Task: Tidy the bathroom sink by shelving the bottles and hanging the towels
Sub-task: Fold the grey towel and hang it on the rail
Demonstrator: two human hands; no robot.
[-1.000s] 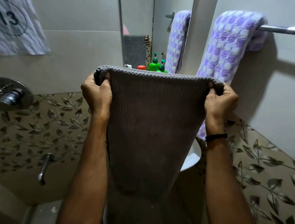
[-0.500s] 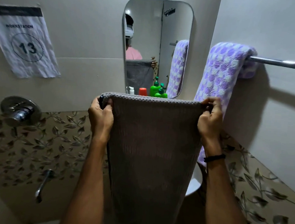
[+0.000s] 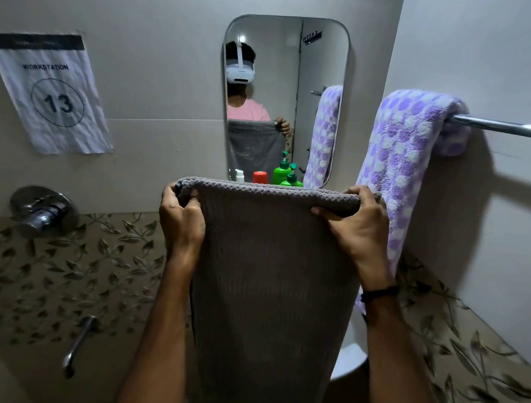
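the right grip (image 3: 360, 231) now turns toward the towel bar (image 3: 511, 128) while the left grip (image 3: 182, 217) keeps its corner, both still grasping the top edge of the grey towel (image 3: 270, 281), which hangs between them just beside the purple towel (image 3: 401, 154), so hanging seems close.

matt ribbed grey towel (image 3: 270, 281), fluffy purple spotted towel (image 3: 401, 154), glossy metal rail (image 3: 511, 128), crumpled paper sign (image 3: 53, 95)
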